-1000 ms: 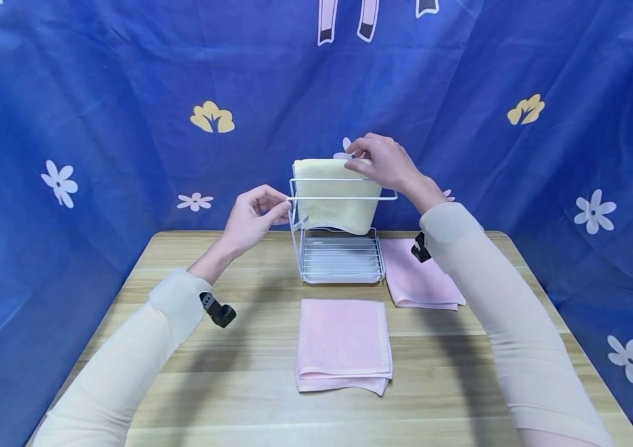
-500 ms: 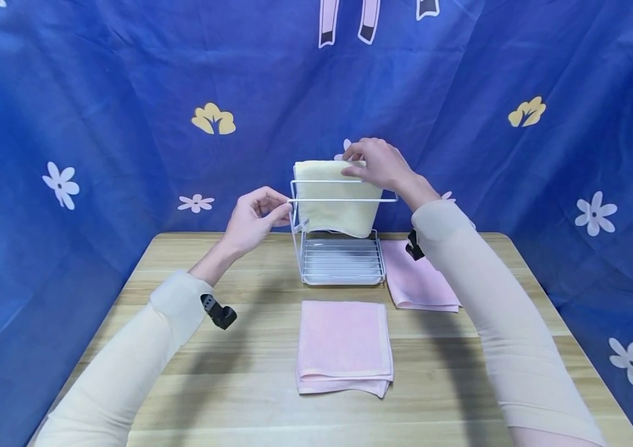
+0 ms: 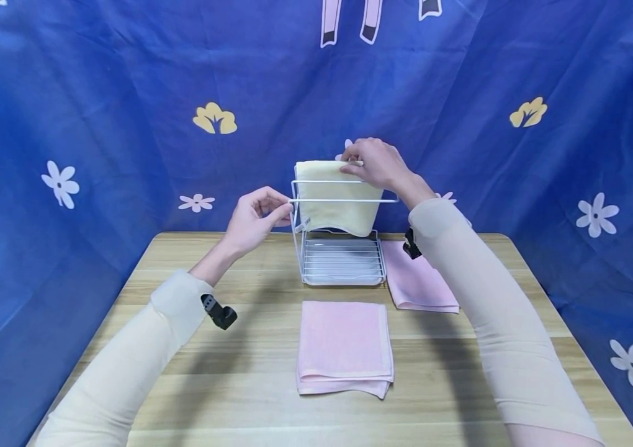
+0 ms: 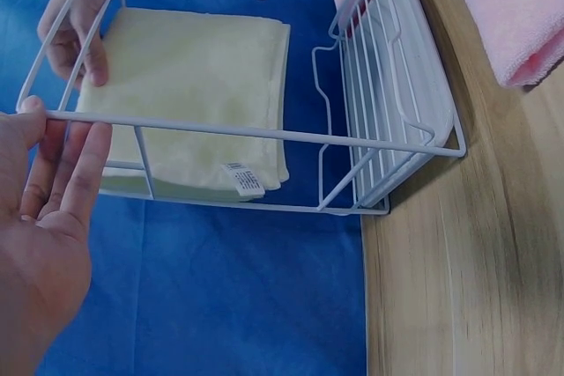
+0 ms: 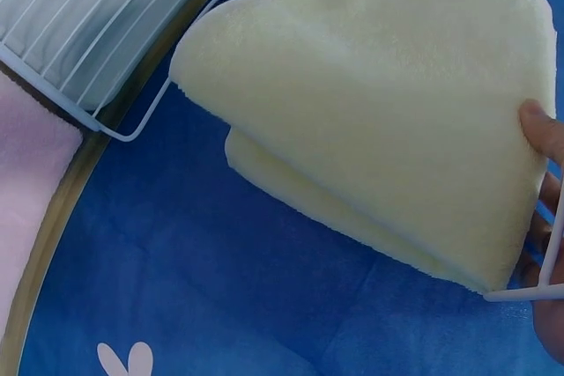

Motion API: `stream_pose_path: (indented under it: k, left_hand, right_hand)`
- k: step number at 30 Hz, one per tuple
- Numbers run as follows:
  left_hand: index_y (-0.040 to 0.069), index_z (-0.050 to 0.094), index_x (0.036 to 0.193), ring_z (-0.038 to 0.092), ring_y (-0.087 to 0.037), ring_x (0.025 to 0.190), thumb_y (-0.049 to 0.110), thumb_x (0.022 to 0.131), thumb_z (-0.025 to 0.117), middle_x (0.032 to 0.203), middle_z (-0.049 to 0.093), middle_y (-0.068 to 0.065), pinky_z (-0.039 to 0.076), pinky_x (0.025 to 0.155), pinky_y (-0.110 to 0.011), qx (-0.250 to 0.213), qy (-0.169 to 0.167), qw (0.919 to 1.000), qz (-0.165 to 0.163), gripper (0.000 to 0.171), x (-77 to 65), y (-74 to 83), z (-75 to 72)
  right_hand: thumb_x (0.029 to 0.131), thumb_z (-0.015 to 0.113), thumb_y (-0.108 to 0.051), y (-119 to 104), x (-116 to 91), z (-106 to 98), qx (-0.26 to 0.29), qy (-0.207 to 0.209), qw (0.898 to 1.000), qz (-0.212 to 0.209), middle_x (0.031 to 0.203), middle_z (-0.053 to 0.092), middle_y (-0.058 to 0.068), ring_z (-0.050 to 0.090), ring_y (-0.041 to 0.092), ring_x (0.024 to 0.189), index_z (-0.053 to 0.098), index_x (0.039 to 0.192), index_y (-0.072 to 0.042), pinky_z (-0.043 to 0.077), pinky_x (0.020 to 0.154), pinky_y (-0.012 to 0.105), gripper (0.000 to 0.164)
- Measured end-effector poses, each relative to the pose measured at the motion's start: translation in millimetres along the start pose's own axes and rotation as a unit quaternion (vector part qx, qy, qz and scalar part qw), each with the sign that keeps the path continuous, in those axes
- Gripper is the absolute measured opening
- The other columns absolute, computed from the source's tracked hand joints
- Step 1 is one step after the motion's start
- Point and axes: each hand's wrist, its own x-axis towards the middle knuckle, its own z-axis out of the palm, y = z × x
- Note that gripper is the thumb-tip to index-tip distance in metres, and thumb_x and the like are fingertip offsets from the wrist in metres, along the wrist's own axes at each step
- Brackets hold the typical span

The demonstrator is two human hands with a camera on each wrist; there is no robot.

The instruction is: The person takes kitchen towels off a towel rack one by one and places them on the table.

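Observation:
A pale yellow towel [image 3: 333,208] hangs folded over a back bar of the white wire rack [image 3: 344,200], a small printed tag showing near its lower left corner. My right hand [image 3: 378,164] pinches the towel's top edge toward the right end, thumb in front and fingers behind. At the rack's upper left front corner, my left hand [image 3: 255,217] grips the wire between thumb and fingers. In the left wrist view, the left thumb lies over the bar and the fingers [image 4: 86,173] sit beneath it. The towel's lower edge hangs above the rack's slatted base [image 3: 343,259].
A folded pink towel [image 3: 344,341] lies on the wooden table [image 3: 227,391] in front of the rack. Another pink towel [image 3: 414,279] lies to the rack's right, partly under my right forearm. A blue patterned curtain [image 3: 272,93] stands close behind and along both sides.
My right hand has shifted slightly left and down along the towel's top edge. My left hand keeps its grip on the rack, and the towel hangs almost as before.

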Motion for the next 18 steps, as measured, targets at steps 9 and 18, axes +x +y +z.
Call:
stream_pose_path:
  k: [9,18]
  left_hand:
    - [-0.008,0.067,0.112,0.076,-0.007,0.087,0.006,0.102,0.069,0.092,0.075,0.013,0.07,0.083,-0.029,0.001,-0.002,1.0,0.0,0.018,-0.9,1.0,-0.8]
    - [-0.006,0.067,0.11,0.077,-0.013,0.09,0.007,0.102,0.068,0.092,0.075,0.012,0.07,0.083,-0.031,0.004,0.0,1.0,-0.004,0.015,0.5,0.7,-1.1]
  right_hand:
    - [0.104,0.068,-0.036,-0.4,-2.8,-2.3,-0.005,0.012,1.0,-0.017,0.12,0.075,0.007,0.067,0.028,0.109,0.078,0.124,-0.017,0.06,0.092,0.049,0.029]
    - [0.105,0.067,-0.035,0.0,-3.5,-7.7,-0.005,0.025,0.999,-0.03,0.119,0.075,0.007,0.066,0.028,0.106,0.078,0.123,-0.015,0.06,0.089,0.047,0.03]
